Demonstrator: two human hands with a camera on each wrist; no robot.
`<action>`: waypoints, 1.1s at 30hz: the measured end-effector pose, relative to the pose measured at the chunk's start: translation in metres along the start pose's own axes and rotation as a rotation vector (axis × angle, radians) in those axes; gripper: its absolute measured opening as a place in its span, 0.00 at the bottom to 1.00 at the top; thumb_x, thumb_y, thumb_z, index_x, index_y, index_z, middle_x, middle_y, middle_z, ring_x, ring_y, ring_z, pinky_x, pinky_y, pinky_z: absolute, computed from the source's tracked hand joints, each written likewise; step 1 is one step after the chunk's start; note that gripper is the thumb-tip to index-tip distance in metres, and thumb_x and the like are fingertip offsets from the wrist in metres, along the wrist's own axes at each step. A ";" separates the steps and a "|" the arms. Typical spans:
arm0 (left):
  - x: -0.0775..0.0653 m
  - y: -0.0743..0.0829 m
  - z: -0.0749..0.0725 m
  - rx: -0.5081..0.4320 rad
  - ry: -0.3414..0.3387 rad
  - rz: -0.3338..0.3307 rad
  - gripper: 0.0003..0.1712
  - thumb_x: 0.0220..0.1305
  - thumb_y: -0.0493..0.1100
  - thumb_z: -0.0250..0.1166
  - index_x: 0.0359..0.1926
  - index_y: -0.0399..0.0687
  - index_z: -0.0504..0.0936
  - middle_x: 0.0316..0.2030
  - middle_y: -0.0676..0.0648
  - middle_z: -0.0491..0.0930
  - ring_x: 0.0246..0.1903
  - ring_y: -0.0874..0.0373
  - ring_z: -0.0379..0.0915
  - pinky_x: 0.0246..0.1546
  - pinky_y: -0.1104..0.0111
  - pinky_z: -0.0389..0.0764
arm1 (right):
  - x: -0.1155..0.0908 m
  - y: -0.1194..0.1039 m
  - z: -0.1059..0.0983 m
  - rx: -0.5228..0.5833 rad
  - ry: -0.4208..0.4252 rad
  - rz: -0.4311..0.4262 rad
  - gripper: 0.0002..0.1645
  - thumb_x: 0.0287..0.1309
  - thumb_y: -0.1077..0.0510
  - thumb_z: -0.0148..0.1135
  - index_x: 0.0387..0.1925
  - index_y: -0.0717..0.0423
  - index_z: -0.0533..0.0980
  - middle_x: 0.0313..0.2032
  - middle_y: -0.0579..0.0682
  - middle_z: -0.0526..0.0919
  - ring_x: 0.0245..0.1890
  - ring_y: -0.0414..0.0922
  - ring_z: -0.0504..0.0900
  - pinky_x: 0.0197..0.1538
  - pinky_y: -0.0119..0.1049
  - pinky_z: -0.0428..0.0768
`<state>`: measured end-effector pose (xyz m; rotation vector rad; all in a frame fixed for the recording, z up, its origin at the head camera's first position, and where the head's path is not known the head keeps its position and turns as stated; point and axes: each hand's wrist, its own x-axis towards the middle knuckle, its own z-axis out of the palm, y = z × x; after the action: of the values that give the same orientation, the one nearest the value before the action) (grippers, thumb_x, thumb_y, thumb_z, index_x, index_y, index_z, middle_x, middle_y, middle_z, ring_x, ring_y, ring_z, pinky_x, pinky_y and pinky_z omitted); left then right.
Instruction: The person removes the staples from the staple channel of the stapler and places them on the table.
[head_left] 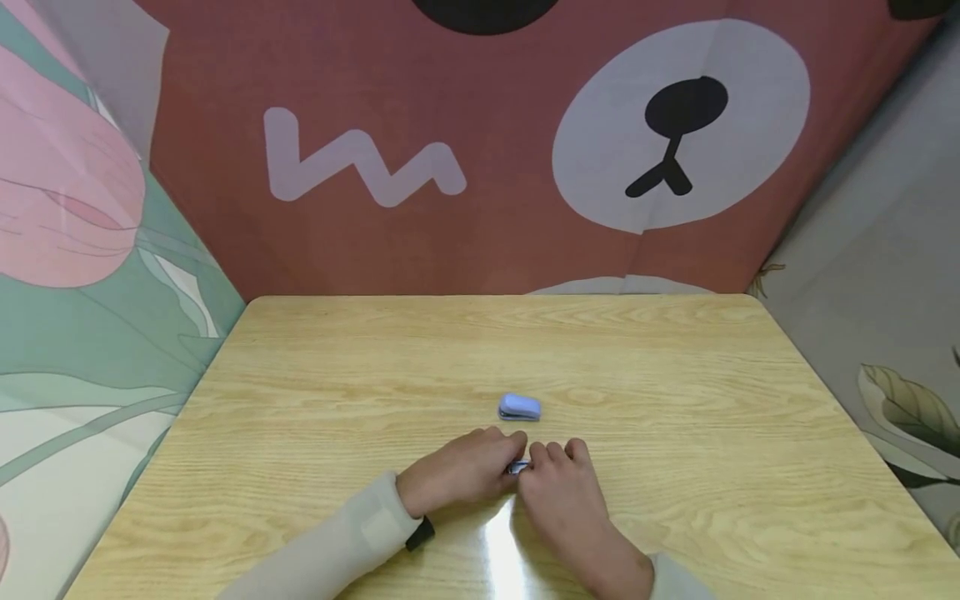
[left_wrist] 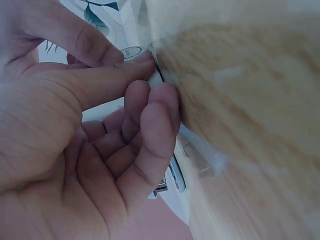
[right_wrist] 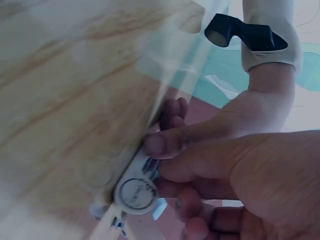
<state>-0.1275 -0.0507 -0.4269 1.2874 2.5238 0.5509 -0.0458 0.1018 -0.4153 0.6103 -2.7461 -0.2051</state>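
A small pale object point(right_wrist: 136, 194) with a rounded end, a ring-shaped printed mark and metal parts along its side is between both hands; I cannot tell its kind. My left hand point(head_left: 471, 468) pinches it, the thumb lying along it in the left wrist view. From the other side my right hand point(head_left: 564, 498) grips it, with thumb and fingertips right at the metal parts. In the head view only a little shiny piece point(head_left: 517, 467) of it shows between the fingertips. Just beyond the hands, a lavender mini stapler point(head_left: 519, 407) lies on the table.
The wood-grain table point(head_left: 337, 358) reaches back to a red wall cloth point(head_left: 487, 233) with a bear design. Patterned cloths hang on both sides. A black band piece point(head_left: 420, 533) shows at the left sleeve point(head_left: 337, 537).
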 end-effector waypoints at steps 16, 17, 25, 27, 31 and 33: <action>-0.001 -0.001 0.002 -0.024 -0.005 -0.001 0.12 0.70 0.41 0.68 0.32 0.50 0.73 0.20 0.60 0.67 0.19 0.69 0.61 0.19 0.77 0.63 | 0.006 0.014 -0.001 0.537 -0.152 0.206 0.19 0.53 0.60 0.69 0.13 0.41 0.73 0.13 0.31 0.67 0.16 0.34 0.63 0.36 0.44 0.64; -0.001 -0.001 0.002 -0.025 0.000 0.000 0.13 0.70 0.42 0.69 0.32 0.49 0.72 0.20 0.59 0.66 0.18 0.69 0.60 0.19 0.77 0.63 | 0.008 0.016 -0.001 0.564 -0.157 0.206 0.17 0.53 0.60 0.70 0.14 0.41 0.75 0.14 0.30 0.68 0.16 0.34 0.64 0.36 0.44 0.64; -0.002 -0.001 0.000 -0.018 -0.003 -0.004 0.15 0.68 0.45 0.72 0.32 0.49 0.72 0.19 0.59 0.66 0.18 0.70 0.60 0.18 0.77 0.62 | 0.016 0.028 -0.007 0.699 -0.267 0.187 0.09 0.57 0.58 0.71 0.23 0.43 0.85 0.14 0.30 0.72 0.16 0.35 0.67 0.36 0.46 0.68; -0.001 -0.001 0.000 -0.016 -0.005 -0.001 0.15 0.67 0.44 0.72 0.32 0.49 0.73 0.19 0.59 0.66 0.18 0.69 0.60 0.18 0.77 0.63 | 0.015 0.029 -0.008 0.702 -0.271 0.191 0.08 0.58 0.58 0.70 0.24 0.44 0.85 0.14 0.29 0.72 0.17 0.36 0.67 0.37 0.46 0.67; 0.000 0.001 0.000 -0.013 -0.005 -0.008 0.14 0.66 0.42 0.73 0.32 0.49 0.73 0.20 0.59 0.67 0.18 0.69 0.61 0.18 0.77 0.64 | 0.014 0.030 -0.008 0.691 -0.269 0.211 0.07 0.57 0.58 0.68 0.26 0.45 0.85 0.16 0.29 0.73 0.18 0.36 0.67 0.36 0.45 0.65; 0.000 0.001 0.001 -0.011 -0.004 -0.014 0.14 0.66 0.41 0.73 0.32 0.48 0.73 0.20 0.59 0.67 0.18 0.69 0.61 0.18 0.77 0.64 | 0.014 0.029 -0.007 0.677 -0.262 0.216 0.07 0.57 0.58 0.67 0.26 0.45 0.85 0.16 0.30 0.73 0.18 0.36 0.67 0.36 0.44 0.65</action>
<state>-0.1264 -0.0496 -0.4268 1.2652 2.5202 0.5582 -0.0667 0.1217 -0.3983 0.4526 -3.0884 0.7748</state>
